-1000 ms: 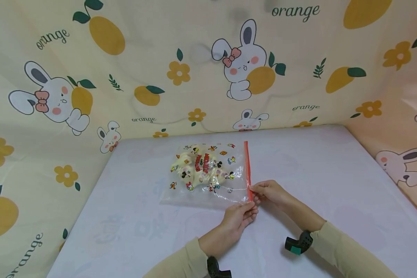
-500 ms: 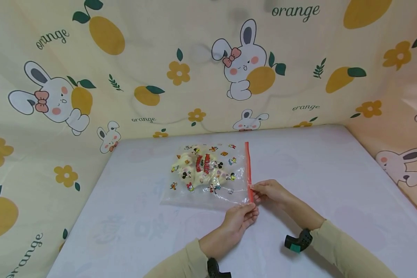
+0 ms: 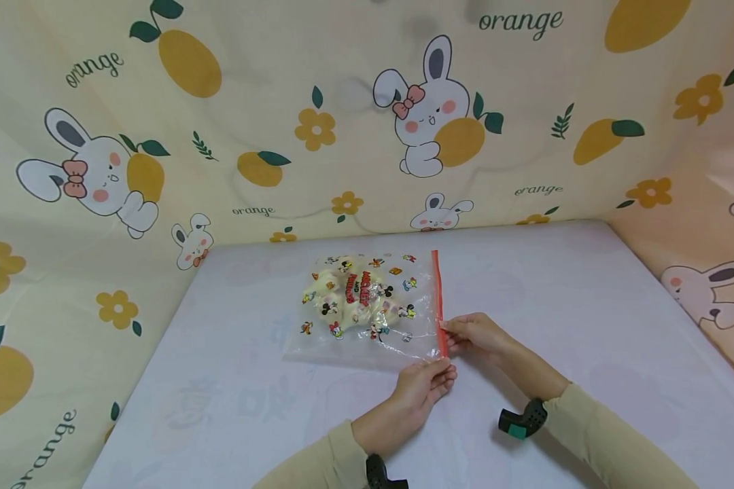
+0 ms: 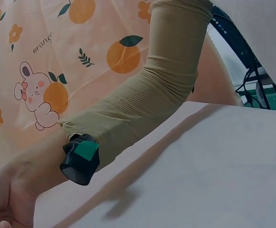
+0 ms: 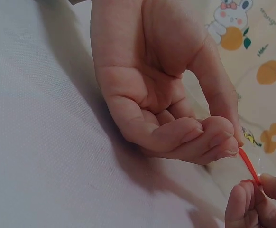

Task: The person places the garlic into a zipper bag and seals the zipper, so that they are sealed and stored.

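A clear zip bag printed with small cartoon figures and red lettering lies on the table, its red zip edge on the right. Through the plastic show pale cream lumps, whose kind I cannot tell. My left hand pinches the near corner of the red edge between thumb and fingers. Just beyond it, my right hand pinches the same edge a little farther up. The right wrist view shows the red strip running from my right fingertips to the left hand.
A white cloth covers the table. Behind and beside it hangs a curtain with rabbits and oranges. Black cameras sit on both wrists, such as the right wrist camera. Dark stand legs appear beyond the table in the left wrist view.
My right hand has slid slightly up the red edge, away from the left hand, which stays at the corner. The bag has shifted very slightly toward the right.
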Action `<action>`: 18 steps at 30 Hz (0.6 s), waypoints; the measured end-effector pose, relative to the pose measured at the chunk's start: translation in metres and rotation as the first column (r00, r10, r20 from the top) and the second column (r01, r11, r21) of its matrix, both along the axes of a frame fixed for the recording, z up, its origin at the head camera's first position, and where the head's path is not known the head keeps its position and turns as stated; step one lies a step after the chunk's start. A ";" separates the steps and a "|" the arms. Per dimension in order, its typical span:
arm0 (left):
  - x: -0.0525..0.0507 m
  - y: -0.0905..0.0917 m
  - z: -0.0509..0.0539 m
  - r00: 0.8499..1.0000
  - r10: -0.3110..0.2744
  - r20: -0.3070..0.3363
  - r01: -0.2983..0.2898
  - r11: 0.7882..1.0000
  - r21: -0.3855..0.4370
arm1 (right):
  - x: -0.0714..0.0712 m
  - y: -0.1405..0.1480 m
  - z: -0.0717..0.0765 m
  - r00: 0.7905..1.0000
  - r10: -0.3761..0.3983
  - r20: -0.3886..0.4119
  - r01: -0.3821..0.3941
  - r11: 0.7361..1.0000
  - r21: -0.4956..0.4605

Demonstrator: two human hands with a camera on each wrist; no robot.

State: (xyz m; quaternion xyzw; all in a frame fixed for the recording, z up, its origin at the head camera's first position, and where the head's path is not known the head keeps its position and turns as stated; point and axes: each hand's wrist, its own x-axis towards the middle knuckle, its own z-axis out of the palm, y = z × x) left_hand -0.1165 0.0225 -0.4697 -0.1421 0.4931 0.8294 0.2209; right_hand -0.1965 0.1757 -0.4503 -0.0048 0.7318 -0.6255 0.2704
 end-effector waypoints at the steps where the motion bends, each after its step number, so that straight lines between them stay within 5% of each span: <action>1: 0.000 0.000 0.000 1.000 0.000 -0.001 0.000 1.000 0.001 | 0.000 0.000 0.000 1.000 0.000 0.001 0.000 1.000 -0.001; 18: -0.002 0.001 0.000 1.000 0.009 0.028 -0.009 1.000 0.000 | -0.005 0.000 -0.001 1.000 -0.010 -0.014 0.010 1.000 0.014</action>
